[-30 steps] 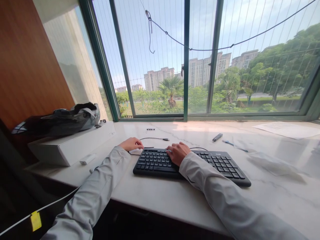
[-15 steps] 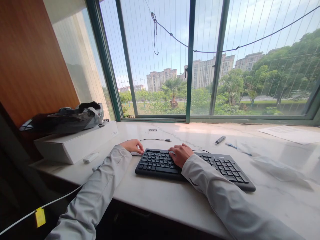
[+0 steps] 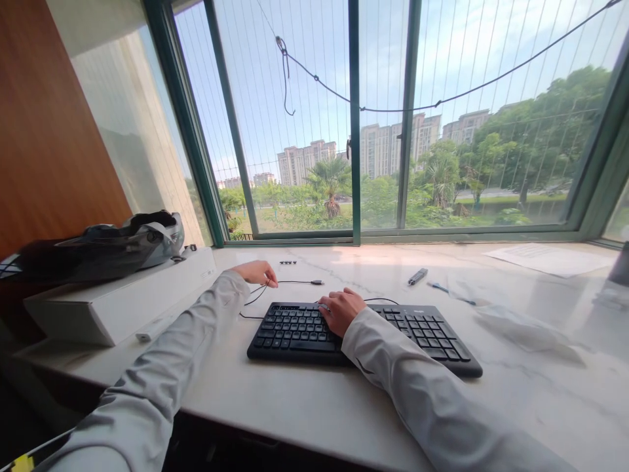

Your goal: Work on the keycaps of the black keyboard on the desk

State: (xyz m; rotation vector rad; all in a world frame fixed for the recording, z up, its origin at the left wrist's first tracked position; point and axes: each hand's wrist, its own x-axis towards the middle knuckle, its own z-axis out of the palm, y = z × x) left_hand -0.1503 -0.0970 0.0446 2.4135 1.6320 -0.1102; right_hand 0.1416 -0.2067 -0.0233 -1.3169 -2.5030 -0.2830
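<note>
A black keyboard (image 3: 304, 334) lies on the white marbled tabletop (image 3: 236, 380). My right hand (image 3: 343, 311) is over its upper middle, fingers curled together at the far edge; the fingertips are partly hidden. Behind the keyboard's left end, my left hand (image 3: 258, 272) pinches a thin black cable (image 3: 255, 299) just above the table. The cable's plug (image 3: 317, 282) lies on the table to the right of that hand. Both forearms wear light grey sleeves.
Small dark pieces (image 3: 287, 262) sit near the window. On the right are a grey stick-like item (image 3: 417, 276), a blue-tipped tool (image 3: 437, 286), clear plastic wrapping (image 3: 531, 328) and paper (image 3: 548, 259). At left, a dark bag (image 3: 113, 242) tops a white box (image 3: 113, 301); a small white item (image 3: 147, 333) lies beside it.
My left hand has risen away from the keyboard's left corner, lifting a section of cable. My right hand stays on the keyboard. The view has shifted to the right.
</note>
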